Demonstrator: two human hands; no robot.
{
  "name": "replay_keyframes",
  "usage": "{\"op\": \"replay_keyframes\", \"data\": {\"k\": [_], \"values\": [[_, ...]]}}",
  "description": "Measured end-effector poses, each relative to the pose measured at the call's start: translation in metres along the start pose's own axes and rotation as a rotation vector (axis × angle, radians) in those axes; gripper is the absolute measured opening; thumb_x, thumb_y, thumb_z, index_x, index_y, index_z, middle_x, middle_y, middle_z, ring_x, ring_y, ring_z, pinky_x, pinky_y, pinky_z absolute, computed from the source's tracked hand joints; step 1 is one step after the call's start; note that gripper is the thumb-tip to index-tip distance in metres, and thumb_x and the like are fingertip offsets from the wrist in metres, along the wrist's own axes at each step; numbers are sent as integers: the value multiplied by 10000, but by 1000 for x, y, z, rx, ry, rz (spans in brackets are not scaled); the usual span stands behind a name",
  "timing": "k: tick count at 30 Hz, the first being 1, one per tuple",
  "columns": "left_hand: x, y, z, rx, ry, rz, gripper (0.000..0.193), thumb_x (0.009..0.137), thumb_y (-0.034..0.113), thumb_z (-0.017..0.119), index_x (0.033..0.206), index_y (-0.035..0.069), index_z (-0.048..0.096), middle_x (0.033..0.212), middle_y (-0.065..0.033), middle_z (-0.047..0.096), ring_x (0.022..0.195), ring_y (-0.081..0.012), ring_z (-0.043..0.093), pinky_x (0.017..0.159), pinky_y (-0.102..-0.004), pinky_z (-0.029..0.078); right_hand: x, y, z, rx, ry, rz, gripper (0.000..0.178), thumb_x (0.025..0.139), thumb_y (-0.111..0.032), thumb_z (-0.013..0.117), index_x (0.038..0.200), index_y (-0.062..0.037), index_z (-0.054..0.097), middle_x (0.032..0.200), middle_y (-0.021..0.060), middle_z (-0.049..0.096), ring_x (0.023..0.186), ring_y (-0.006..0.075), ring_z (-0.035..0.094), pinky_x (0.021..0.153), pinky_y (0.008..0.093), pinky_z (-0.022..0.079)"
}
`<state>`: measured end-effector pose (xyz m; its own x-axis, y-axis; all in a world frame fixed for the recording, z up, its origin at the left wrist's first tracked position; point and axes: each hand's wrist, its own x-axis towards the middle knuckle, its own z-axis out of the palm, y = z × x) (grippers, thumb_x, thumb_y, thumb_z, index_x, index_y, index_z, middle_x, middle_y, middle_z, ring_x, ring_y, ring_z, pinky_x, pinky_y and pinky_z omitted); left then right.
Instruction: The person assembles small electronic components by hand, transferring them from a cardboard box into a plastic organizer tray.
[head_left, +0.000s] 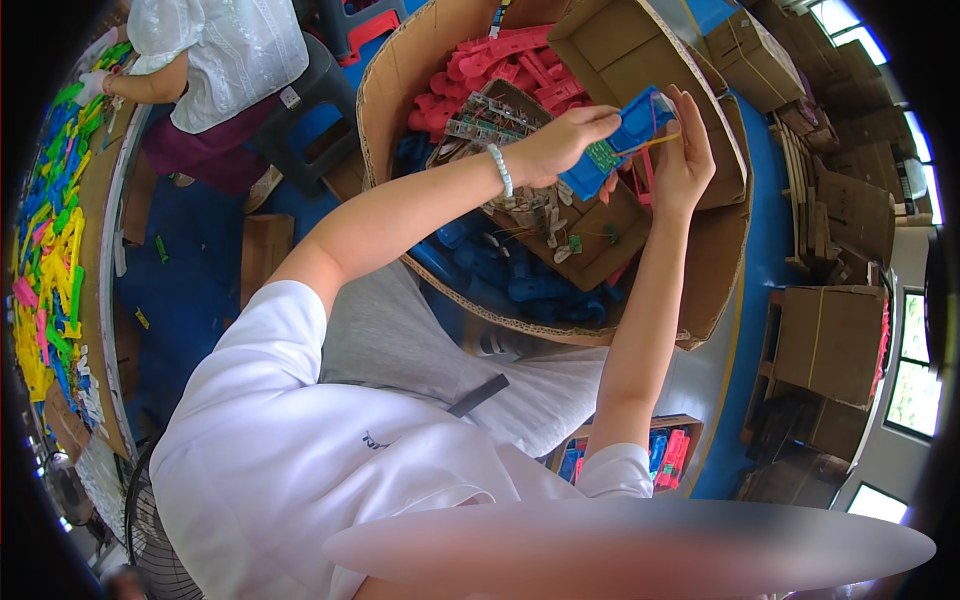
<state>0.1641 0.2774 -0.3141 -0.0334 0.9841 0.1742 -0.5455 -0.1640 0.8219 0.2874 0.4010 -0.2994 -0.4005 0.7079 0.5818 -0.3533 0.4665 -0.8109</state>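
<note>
A blue plastic housing (636, 122) is held up over a large cardboard box. Inside it lies a small green circuit board (603, 154) with thin wires, one of them yellow (650, 144). My left hand (562, 146), a beaded bracelet at its wrist, grips the left side of the housing with the thumb on top. At the right end, my right hand (688, 150) is curved around the housing, its thumb by the yellow wire. The exact hold of the right fingertips is partly hidden.
The large box (735, 215) holds red plastic parts (500, 62), blue parts (520, 275) and a cardboard tray (612, 240) with circuit boards and wires. A smaller box (676, 430) stands near my right elbow. Far left, another person (225, 65) sits by a table heaped with coloured parts (65, 270).
</note>
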Motion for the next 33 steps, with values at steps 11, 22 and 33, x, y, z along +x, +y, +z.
{"op": "replay_keyframes", "data": {"k": [11, 22, 33], "values": [[-12, 11, 17, 22, -94, -27, 365, 1037, 330, 401, 1146, 8, 533, 909, -135, 620, 610, -181, 630, 503, -311, 544, -17, 2, 5, -215, 121, 56, 144, 880, 64, 585, 1008, 54, 651, 867, 58, 683, 751, 87, 623, 670, 230, 505], [-3, 11, -6, 597, 226, 198, 239, 1008, 255, 509, 1095, 39, 458, 870, -78, 620, 828, -77, 582, 724, -246, 469, -22, -18, 16, 639, -121, 498, 231, 921, 47, 506, 1134, 72, 592, 982, 115, 665, 826, 170, 643, 703, 279, 509], [-7, -3, -1, 711, 101, 364, 279, 1011, 210, 502, 1155, 7, 377, 872, -105, 629, 719, -125, 629, 617, -260, 497, -29, -32, 31, 519, 100, 351, 131, 904, 49, 589, 1035, 54, 593, 942, 91, 660, 809, 162, 640, 743, 303, 531]]}}
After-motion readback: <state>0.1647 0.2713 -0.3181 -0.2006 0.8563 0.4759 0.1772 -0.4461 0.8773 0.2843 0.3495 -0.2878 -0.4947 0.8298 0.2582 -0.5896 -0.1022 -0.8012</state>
